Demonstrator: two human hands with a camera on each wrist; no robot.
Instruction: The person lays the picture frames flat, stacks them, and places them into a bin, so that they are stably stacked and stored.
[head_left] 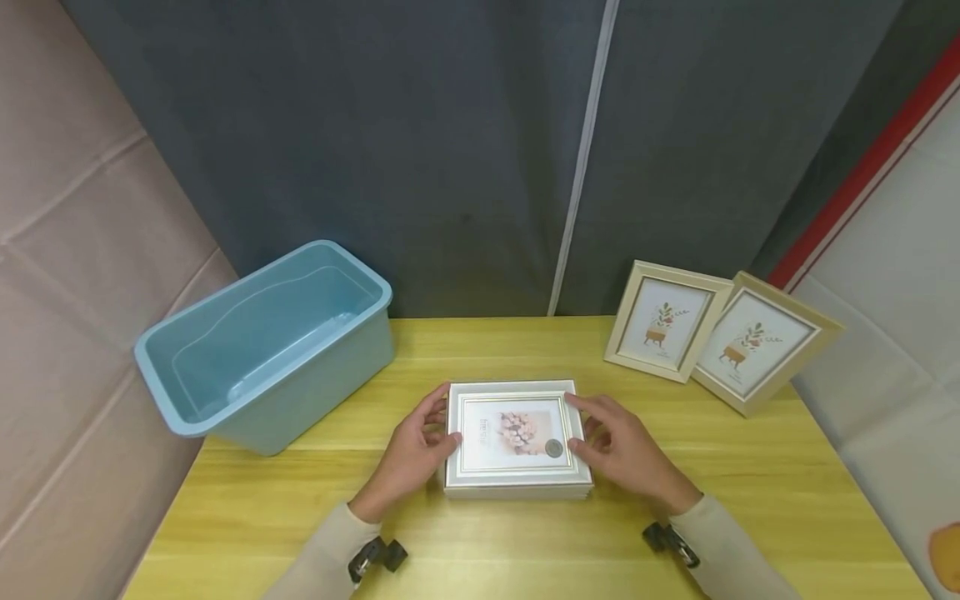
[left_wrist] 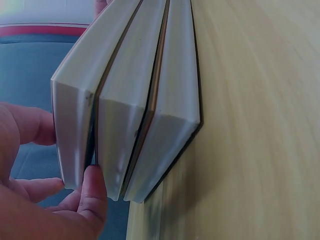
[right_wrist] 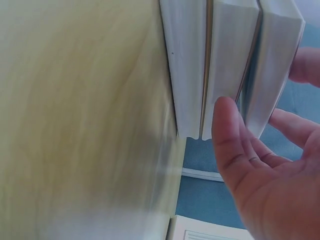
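Three white picture frames lie stacked flat at the middle of the table. The top picture frame [head_left: 480, 425] carries a pink flower print with a round grey sticker at one corner. My left hand [head_left: 412, 450] grips its left edge, thumb on the upper border. On the opposite edge, my right hand [head_left: 630, 450] pinches it between thumb and fingers. Both wrist views show a narrow dark gap beneath the top frame, with fingertips at it. Under it are the middle picture frame [left_wrist: 122, 135] and the bottom picture frame [left_wrist: 167, 135], which rests on the wood.
A blue plastic tub [head_left: 300, 375] stands at the back left of the wooden table [head_left: 487, 550]. At the back right, two cream picture frames with plant prints stand overlapping, a left one [head_left: 626, 325] and a right one [head_left: 795, 358]. A dark grey curtain [head_left: 412, 150] hangs behind.
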